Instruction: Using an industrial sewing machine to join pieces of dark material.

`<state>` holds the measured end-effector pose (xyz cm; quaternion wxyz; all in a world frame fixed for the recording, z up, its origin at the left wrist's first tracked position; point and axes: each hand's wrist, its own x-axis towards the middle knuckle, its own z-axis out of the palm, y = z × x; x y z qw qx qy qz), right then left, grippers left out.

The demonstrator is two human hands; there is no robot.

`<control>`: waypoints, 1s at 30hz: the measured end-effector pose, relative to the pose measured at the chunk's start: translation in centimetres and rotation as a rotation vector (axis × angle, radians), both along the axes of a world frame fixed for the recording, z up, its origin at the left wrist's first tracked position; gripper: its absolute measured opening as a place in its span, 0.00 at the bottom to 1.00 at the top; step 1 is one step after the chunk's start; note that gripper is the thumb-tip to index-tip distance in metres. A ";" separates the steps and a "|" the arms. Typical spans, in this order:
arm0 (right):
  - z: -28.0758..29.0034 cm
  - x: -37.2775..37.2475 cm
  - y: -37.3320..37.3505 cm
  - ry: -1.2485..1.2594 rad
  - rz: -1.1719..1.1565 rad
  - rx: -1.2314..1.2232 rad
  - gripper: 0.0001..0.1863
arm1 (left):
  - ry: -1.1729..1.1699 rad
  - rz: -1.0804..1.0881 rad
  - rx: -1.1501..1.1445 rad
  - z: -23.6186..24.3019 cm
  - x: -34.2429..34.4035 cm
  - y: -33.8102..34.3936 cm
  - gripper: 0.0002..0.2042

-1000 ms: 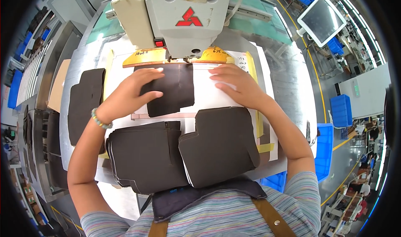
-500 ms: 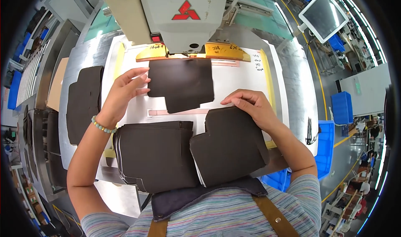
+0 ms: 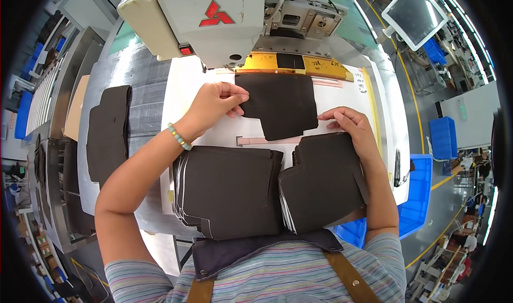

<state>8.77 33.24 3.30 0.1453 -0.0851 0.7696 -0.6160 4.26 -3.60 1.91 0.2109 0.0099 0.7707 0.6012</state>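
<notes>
Two edges to mind, and a skew seems the likeliest trouble

The black sheet (image 3: 280, 105) lies on the white board (image 3: 189, 81), its far edge right beside the yellow bar (image 3: 257, 61). The left hand (image 3: 216, 104) has its fingertips on the sheet's left edge; whether they pinch it or merely press, I cannot tell. The right hand (image 3: 351, 129) is loosely bent at the sheet's near right corner, touching or just short of it.

Uneven pressure from the two sides could turn the sheet crooked against the bar, and a push from the near side could buckle it. The right wrist is close beside the right pile (image 3: 323, 177), so a low sweep might drag its upper layers; that pile and the left pile (image 3: 227, 191) both show layers fanned out at the left. The left hand is also near the machine head (image 3: 208, 28), a risk to fingers should that run.

Any needle under the head is too small to make out. Whether the sheet slips under the bar or only meets it is unclear. The machine's top is cut off by the upper edge.
</notes>
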 end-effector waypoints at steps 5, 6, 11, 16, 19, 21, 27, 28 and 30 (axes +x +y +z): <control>-1.4 -0.4 0.9 -0.022 -0.002 0.016 0.18 | -0.016 0.006 -0.024 -1.2 -0.9 -1.5 0.12; -1.6 -0.4 1.0 -0.025 0.002 0.005 0.18 | 0.008 0.016 -0.087 -1.0 -1.2 -2.9 0.12; -1.5 -0.6 0.9 -0.025 0.003 0.015 0.19 | 0.103 0.134 -0.155 0.8 -1.5 -15.1 0.17; -1.3 -0.7 0.8 -0.005 -0.001 0.072 0.20 | -0.030 -0.095 -0.451 2.5 -2.0 -25.2 0.14; -1.5 -0.7 0.9 -0.032 -0.029 0.074 0.20 | 0.000 -0.022 -0.467 2.0 -2.9 -23.9 0.14; -1.6 -0.7 0.9 -0.041 -0.028 0.076 0.21 | 0.026 0.086 -0.577 1.8 -3.8 -21.8 0.18; -1.8 -0.9 0.5 -0.021 0.014 0.059 0.22 | 0.475 0.262 -0.898 -2.1 -3.9 -18.6 0.25; -1.9 -0.8 0.6 -0.012 0.008 0.069 0.22 | 0.537 0.229 -0.890 -2.3 -4.0 -18.6 0.22; -2.0 -0.6 0.9 -0.009 0.014 0.072 0.22 | 0.582 0.220 -0.842 -0.5 -3.3 -17.6 0.20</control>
